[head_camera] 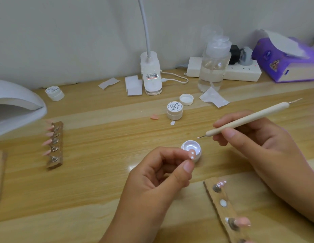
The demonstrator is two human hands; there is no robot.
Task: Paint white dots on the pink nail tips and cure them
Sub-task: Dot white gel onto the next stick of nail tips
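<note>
1. Left hand (158, 174): fingers pinch a pink nail tip (192, 154) with two white dots, beside the open gel pot (183, 146) on the counter (100, 181).
2. Right hand (258, 139): fingers grip the dotting tool (244, 118), its tip white.

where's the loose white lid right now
In the head view the loose white lid lies on the table right of centre, just behind the closed jar and left of a white wipe.

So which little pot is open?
The pot between the left hand and right hand, white paint showing. The middle pot and far-left pot have printed lids on.
</note>
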